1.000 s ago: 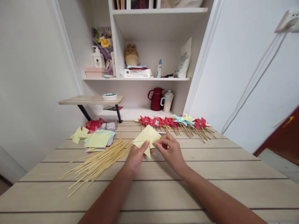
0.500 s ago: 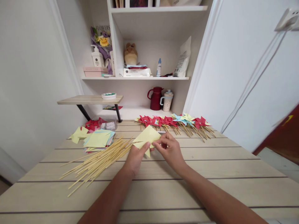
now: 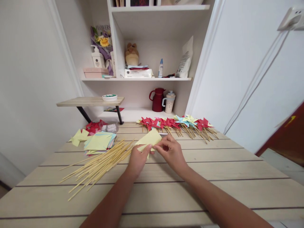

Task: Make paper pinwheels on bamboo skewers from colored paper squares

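A pale yellow paper square [image 3: 150,137], cut in from its corners, is held above the middle of the table. My left hand [image 3: 139,158] grips its near left side, thumb on top. At the near right edge, my right hand [image 3: 171,152] pinches the paper between thumb and forefinger. The paper's lower part is partly hidden by my fingers. Left of my hands lies a fanned bundle of thin wooden sticks [image 3: 102,166]. Beyond it is a stack of coloured paper squares [image 3: 98,141], yellow on top.
Finished paper pinwheels [image 3: 166,124] on sticks lie in a row at the back. Folded red papers [image 3: 93,127], a yellow pinwheel shape [image 3: 79,136] and a clear container [image 3: 109,127] sit back left, near a small raised shelf [image 3: 89,101]. A red jug [image 3: 158,99] and a cup [image 3: 169,103] stand behind.
The yellow paper has tilted and its right corner has drawn in toward my right fingers. Both hands keep nearly the same place; the view has shifted slightly.
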Motion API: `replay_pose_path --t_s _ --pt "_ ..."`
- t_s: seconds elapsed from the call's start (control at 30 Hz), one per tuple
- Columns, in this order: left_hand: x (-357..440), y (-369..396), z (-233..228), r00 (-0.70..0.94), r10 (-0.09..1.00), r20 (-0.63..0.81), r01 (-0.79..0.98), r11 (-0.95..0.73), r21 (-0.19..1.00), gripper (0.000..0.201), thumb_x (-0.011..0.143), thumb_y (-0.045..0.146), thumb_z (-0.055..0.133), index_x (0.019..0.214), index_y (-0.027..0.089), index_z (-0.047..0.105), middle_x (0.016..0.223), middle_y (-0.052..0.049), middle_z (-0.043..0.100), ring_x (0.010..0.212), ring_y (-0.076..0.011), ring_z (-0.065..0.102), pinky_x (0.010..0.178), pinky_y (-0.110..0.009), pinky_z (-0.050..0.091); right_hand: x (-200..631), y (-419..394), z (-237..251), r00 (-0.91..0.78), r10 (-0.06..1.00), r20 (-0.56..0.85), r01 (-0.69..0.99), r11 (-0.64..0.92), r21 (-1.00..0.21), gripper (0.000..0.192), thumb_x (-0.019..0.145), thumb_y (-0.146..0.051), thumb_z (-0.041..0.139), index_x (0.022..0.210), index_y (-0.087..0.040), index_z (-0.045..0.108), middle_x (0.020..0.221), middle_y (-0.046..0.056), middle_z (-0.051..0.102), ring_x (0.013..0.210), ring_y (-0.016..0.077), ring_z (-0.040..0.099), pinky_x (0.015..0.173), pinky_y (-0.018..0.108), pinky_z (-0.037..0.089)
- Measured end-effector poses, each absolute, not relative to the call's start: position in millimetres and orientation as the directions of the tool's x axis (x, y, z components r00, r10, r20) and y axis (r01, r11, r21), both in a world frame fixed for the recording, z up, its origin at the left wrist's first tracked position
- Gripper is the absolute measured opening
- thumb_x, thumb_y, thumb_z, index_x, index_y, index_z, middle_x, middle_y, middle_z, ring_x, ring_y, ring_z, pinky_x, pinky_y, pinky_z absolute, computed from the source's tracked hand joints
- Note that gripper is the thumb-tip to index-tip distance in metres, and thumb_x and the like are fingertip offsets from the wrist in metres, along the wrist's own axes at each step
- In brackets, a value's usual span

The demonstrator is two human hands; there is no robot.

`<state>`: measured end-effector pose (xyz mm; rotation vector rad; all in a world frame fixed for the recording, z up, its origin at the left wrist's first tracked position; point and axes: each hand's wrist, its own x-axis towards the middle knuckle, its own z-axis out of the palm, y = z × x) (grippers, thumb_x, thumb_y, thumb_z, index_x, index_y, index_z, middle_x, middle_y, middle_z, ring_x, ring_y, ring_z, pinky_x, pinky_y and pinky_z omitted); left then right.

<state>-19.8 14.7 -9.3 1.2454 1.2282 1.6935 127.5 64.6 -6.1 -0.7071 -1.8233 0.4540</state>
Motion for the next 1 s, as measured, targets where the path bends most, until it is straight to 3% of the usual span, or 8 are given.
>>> replay_pose_path --t_s 0.1,0.23,0.37,0.5,0.63,0.83,1.0 --pt "-23 17 -13 -0.299 0.898 0.322 0.142 -0.292 0.946 0.021 0.077 0.036 0.074 0.063 0.021 0.078 0.064 -0.005 0.074 0.07 -0.0237 0.067 0.072 -0.031 0.052 130 66 -3 -0.227 0.637 0.737 0.255 0.769 -0.586 0.01 0.085 -0.031 0.07 0.087 -0.022 0.072 0.083 0.003 0.053 0.07 0.0167 0.053 0.061 0.031 0.048" --pt "-25 19 -18 -0.316 0.881 0.351 0.17 -0.312 0.935 0.014 0.071 0.035 0.079 0.062 0.025 0.077 0.067 -0.005 0.074 0.071 -0.0242 0.066 0.07 -0.031 0.052 138 67 6 -0.216 0.524 0.824 0.34 0.831 -0.439 0.045 0.085 -0.03 0.07 0.129 -0.029 0.058 0.115 0.009 0.05 0.105 0.0255 0.056 0.09 0.044 0.05" --pt "-29 21 -19 -0.291 0.865 0.408 0.229 -0.351 0.908 0.017 0.073 0.033 0.078 0.057 0.026 0.076 0.073 -0.006 0.072 0.078 -0.0246 0.064 0.078 -0.032 0.05 143 64 12 -0.326 0.389 0.862 0.448 0.866 -0.221 0.064 0.084 -0.031 0.071 0.142 -0.034 0.043 0.141 0.012 0.037 0.133 0.034 0.04 0.107 0.055 0.036" --pt "-34 21 -20 -0.207 0.832 0.514 0.383 -0.415 0.826 0.013 0.081 0.027 0.07 0.071 0.027 0.079 0.078 -0.006 0.073 0.076 -0.0228 0.064 0.077 -0.032 0.049 141 60 12 -0.417 0.305 0.856 0.521 0.852 -0.05 0.054 0.086 -0.03 0.069 0.137 -0.035 0.049 0.149 0.011 0.033 0.138 0.0349 0.035 0.11 0.057 0.03" --pt "-36 22 -24 -0.057 0.777 0.627 0.625 -0.463 0.629 0.023 0.087 0.014 0.058 0.091 0.024 0.078 0.089 -0.006 0.074 0.082 -0.0218 0.066 0.078 -0.034 0.048 138 59 10 -0.476 0.294 0.829 0.544 0.839 0.015 0.04 0.086 -0.024 0.068 0.125 -0.03 0.059 0.151 0.01 0.039 0.139 0.0331 0.036 0.113 0.055 0.026" --pt "-36 20 -27 0.059 0.755 0.653 0.805 -0.423 0.416 0.033 0.082 0.002 0.059 0.101 0.024 0.075 0.096 -0.005 0.075 0.089 -0.022 0.067 0.079 -0.034 0.049 140 64 7 -0.477 0.31 0.822 0.539 0.842 -0.004 0.015 0.086 -0.02 0.066 0.098 -0.028 0.07 0.142 0.006 0.054 0.134 0.0309 0.043 0.112 0.054 0.028" --pt "-33 19 -26 0.033 0.724 0.689 0.79 -0.441 0.425 0.02 0.087 0.013 0.06 0.092 0.024 0.075 0.091 -0.005 0.074 0.086 -0.0212 0.067 0.078 -0.034 0.048 139 67 4 -0.448 0.36 0.819 0.471 0.873 -0.126 0.013 0.08 -0.013 0.067 0.082 -0.025 0.072 0.127 0.005 0.065 0.124 0.0303 0.051 0.109 0.053 0.031"
